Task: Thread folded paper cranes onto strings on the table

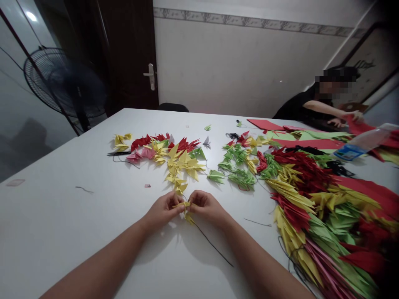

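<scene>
Between my two hands is a small yellow folded paper crane (186,204) on a dark string (213,242). My left hand (164,208) pinches its left side, and my right hand (204,207) pinches its right side. The free end of the string trails toward the lower right over the table. Just beyond my fingers, yellow paper cranes (177,166) lie bunched on the string. Red paper cranes (140,143) and pink ones (141,155) adjoin them at the back left. My fingertips partly cover the crane being held.
A white table (77,241) spreads under everything. Black-handled scissors (120,153) lie at the back left. Piles of colored folded paper (299,182) fill the right side, near a plastic bottle (363,143). A person (311,104) reaches over red paper at the far right. A fan (62,83) stands left.
</scene>
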`<state>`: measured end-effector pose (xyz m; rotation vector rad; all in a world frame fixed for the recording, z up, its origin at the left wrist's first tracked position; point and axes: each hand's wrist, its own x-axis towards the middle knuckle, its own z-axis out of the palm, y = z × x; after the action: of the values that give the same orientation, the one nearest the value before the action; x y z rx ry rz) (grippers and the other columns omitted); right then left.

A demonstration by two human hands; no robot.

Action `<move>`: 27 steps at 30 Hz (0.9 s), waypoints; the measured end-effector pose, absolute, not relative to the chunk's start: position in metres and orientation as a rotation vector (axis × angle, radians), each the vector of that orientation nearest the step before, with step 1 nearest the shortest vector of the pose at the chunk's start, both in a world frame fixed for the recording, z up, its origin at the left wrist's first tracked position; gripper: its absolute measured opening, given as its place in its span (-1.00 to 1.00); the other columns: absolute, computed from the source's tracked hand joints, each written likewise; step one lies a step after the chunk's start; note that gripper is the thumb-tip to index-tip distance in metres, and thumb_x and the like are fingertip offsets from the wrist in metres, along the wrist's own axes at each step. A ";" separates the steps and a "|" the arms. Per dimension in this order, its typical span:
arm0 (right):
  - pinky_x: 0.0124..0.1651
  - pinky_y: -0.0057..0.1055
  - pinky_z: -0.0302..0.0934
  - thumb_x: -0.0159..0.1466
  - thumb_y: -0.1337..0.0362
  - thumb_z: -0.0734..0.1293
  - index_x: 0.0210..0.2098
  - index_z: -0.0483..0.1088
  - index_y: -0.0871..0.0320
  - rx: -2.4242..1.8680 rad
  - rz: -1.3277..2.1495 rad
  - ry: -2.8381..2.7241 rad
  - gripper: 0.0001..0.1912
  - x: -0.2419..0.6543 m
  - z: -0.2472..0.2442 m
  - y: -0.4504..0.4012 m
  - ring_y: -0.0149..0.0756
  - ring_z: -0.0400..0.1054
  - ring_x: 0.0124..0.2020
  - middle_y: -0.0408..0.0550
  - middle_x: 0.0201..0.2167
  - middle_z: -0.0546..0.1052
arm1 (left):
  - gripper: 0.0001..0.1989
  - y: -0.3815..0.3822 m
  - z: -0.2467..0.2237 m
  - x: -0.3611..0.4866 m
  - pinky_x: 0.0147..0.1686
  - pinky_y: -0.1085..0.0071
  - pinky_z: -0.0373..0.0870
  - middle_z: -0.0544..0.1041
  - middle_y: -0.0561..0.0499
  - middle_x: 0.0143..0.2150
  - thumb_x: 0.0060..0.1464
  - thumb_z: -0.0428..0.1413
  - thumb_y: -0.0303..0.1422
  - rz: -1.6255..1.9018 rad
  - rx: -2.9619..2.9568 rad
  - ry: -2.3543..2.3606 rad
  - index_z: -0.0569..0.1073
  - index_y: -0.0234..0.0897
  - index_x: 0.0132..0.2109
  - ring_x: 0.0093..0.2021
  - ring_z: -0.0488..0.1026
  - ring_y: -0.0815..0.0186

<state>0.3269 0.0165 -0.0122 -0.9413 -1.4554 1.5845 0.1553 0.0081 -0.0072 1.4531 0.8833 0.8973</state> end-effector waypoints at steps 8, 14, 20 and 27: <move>-0.44 -0.49 0.07 -0.06 0.15 0.44 -0.51 0.28 0.19 -0.884 1.629 -1.457 -0.69 0.330 -0.009 0.016 -0.50 0.22 -0.55 -0.22 -0.59 0.37 | -0.67 0.008 -0.009 0.155 -0.46 0.47 0.14 0.28 0.09 -0.49 -0.06 0.11 -0.15 0.873 1.488 0.960 0.19 -0.28 -0.49 -0.47 0.22 0.42; -0.42 -0.50 0.11 -0.05 0.13 0.44 -0.43 0.21 0.15 -0.802 1.718 -1.388 -0.63 0.329 -0.008 0.015 -0.50 0.25 -0.53 -0.26 -0.57 0.34 | -0.66 0.007 -0.009 0.156 -0.45 0.47 0.14 0.29 0.07 -0.45 -0.07 0.13 -0.17 0.868 1.487 0.911 0.16 -0.28 -0.51 -0.45 0.21 0.43; -0.44 -0.53 0.08 -0.03 0.12 0.43 -0.40 0.19 0.15 -0.765 1.707 -1.408 -0.62 0.328 -0.010 0.015 -0.52 0.23 -0.53 -0.26 -0.56 0.33 | -0.70 0.008 -0.012 0.155 -0.47 0.49 0.12 0.30 0.07 -0.45 -0.04 0.11 -0.18 0.882 1.545 0.942 0.22 -0.30 -0.47 -0.46 0.20 0.43; -0.39 -0.49 0.13 0.03 0.10 0.39 -0.29 0.22 0.12 -0.772 1.675 -1.410 -0.64 0.330 -0.013 0.015 -0.49 0.24 -0.49 -0.24 -0.51 0.32 | -0.66 0.008 -0.011 0.155 -0.43 0.48 0.16 0.30 0.07 -0.42 -0.09 0.15 -0.19 0.869 1.429 0.891 0.16 -0.28 -0.48 -0.43 0.24 0.42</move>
<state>0.3299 0.0150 -0.0128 -0.7720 -1.4099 1.6750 0.1549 0.0082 -0.0111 1.4291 0.8913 0.8686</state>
